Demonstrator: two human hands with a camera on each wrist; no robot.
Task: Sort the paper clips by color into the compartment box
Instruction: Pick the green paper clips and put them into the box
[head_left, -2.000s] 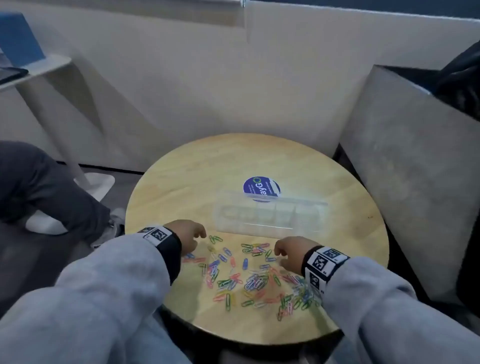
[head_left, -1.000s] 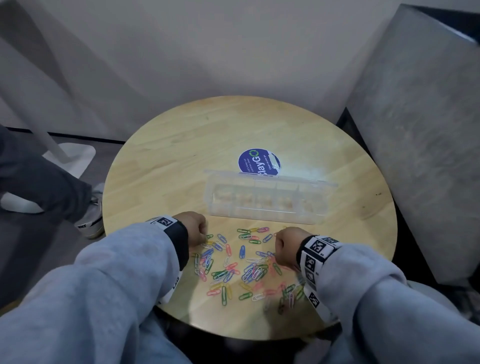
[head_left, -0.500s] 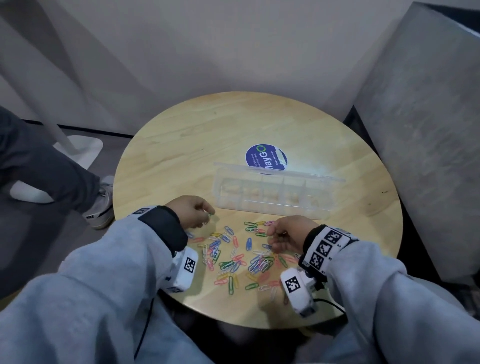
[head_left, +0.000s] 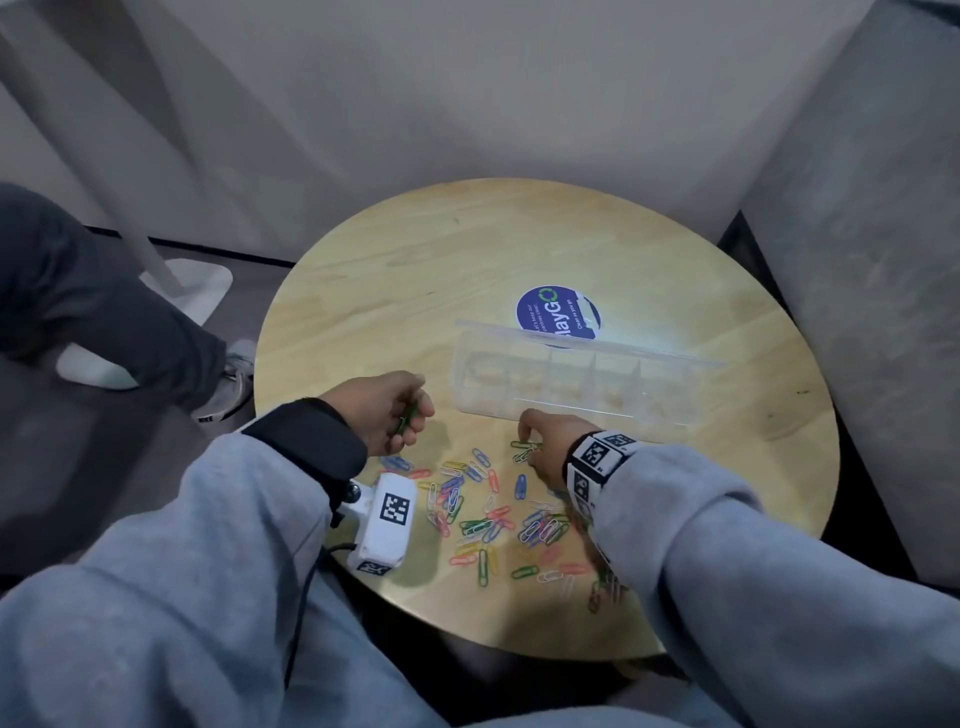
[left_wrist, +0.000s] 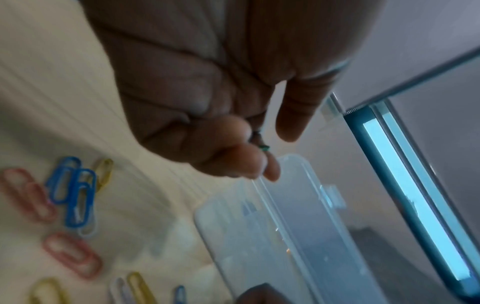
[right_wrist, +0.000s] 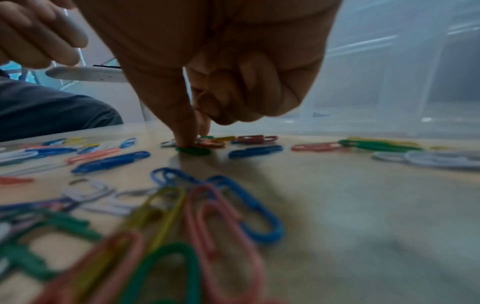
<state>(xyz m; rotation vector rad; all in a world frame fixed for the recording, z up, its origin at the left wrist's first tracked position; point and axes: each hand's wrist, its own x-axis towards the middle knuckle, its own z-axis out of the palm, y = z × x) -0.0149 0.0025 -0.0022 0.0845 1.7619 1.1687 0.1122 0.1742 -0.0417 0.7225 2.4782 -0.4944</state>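
I am gathering greens. My left hand (head_left: 387, 410) is curled round a green clip (head_left: 404, 417), raised just left of the clear compartment box (head_left: 571, 387), whose cells look empty. My right hand (head_left: 545, 449) has thumb and forefinger tips down together on another green paper clip (right_wrist: 193, 150) at the far edge of the scattered pile (head_left: 498, 512) on the round table (head_left: 467, 249). Next, I judge, I must pinch that flat clip up cleanly, then drop both into one cell.
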